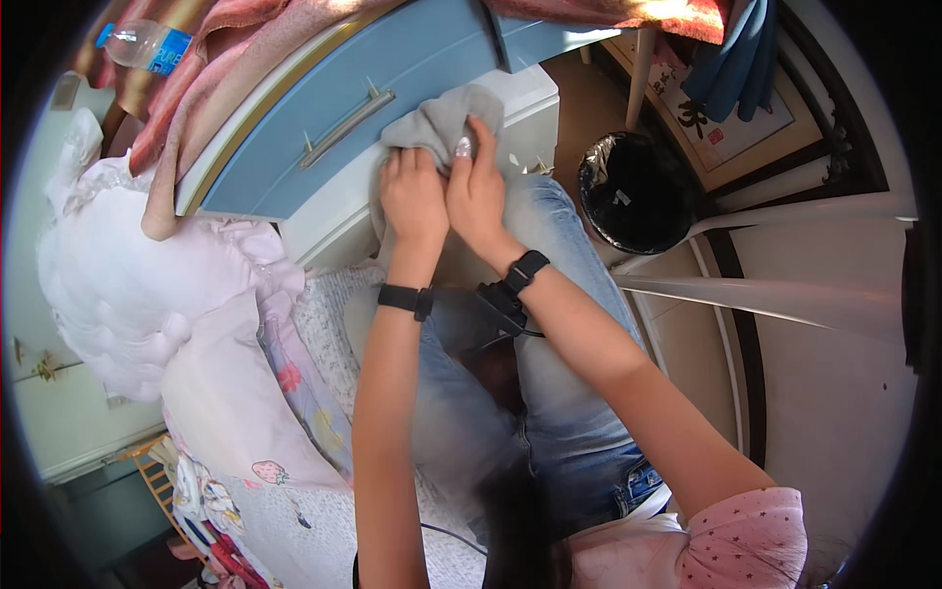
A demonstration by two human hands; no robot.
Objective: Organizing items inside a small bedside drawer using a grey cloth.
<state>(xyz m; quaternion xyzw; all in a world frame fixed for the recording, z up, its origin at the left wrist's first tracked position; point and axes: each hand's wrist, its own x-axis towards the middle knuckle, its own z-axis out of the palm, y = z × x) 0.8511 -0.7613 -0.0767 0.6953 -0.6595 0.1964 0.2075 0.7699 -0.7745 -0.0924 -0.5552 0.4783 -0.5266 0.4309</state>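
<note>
A crumpled grey cloth (434, 121) lies bunched against a white cabinet ledge (526, 92), with part of it hanging down beside my left wrist. My left hand (414, 195) grips its near edge, the fingertips tucked into the folds. Right beside it, my right hand (477, 184) holds the cloth between thumb and raised index finger; a shiny nail shows on one digit. Behind the cloth is a blue drawer front (412, 62) with a metal bar handle (347, 131). Each wrist wears a black strap, and a small black device hangs by the right one.
Below the hands are my knees in blue jeans (581, 368). A lined black bin (636, 195) stands to the right, near a framed calligraphy picture (725, 125). White bedding (140, 280) and a pillow (228, 397) lie left. A plastic bottle (143, 46) rests on a striped blanket (243, 51).
</note>
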